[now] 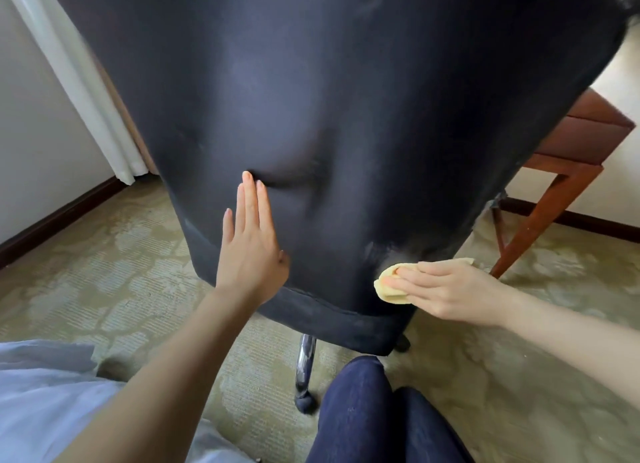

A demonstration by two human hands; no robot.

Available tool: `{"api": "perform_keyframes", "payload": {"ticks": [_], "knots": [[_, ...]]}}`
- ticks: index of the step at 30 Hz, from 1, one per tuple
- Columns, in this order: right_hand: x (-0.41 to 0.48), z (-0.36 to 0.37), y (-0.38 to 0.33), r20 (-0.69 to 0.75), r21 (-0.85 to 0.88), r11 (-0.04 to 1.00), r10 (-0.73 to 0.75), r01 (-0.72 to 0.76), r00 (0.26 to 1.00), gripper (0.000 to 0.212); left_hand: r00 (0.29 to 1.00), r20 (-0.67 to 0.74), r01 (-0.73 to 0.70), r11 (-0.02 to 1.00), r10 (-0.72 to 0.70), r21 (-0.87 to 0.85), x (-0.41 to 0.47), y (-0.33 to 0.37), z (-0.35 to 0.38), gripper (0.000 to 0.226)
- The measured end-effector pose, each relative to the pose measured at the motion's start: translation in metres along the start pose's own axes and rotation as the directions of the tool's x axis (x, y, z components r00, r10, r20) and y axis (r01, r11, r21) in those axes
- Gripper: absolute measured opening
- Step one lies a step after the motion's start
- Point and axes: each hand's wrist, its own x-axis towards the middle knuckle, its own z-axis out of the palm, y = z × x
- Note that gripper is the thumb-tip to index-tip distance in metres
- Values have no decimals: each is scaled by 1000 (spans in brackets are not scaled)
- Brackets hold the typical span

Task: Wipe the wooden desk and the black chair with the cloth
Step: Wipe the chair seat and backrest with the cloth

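Observation:
The back of the black chair [346, 99] fills most of the view, close in front of me. My left hand [251, 244] lies flat on its lower left part, fingers straight and pointing up, denting the fabric. My right hand [446, 289] presses a folded yellow cloth [389, 288] against the chair's lower right edge, fingers stretched over the cloth. A corner of the wooden desk [585, 133] with one slanted leg shows behind the chair at the right.
A chrome chair leg with a black caster [304, 376] stands on the patterned carpet [121, 272] below the chair. My knees in dark jeans [363, 410] are just under it. A white curtain [86, 82] and dark skirting board run along the left wall.

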Motion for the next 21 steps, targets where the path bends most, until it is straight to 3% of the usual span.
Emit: {"api": "perform_keyframes", "payload": {"ticks": [3,8,15,18,21], "knots": [[0,-23,26,-56,-8,1000,10,-11,998,27,998,-32,-47,998,46,-31,-6,5,2,103],[23,-48,49,-111,-34,992,118,-122,987,26,995,0,-96,994,96,-50,-13,19,15,107],[61,-29,39,-360,84,950,310,-300,880,19,999,27,-42,999,43,-33,-6,26,26,106],[75,-9,24,-375,141,931,364,-335,853,18,999,29,-34,999,34,-31,-3,26,28,110],[85,10,5,-340,168,938,343,-302,876,20,999,18,-39,999,39,-9,-2,23,31,111]]}}
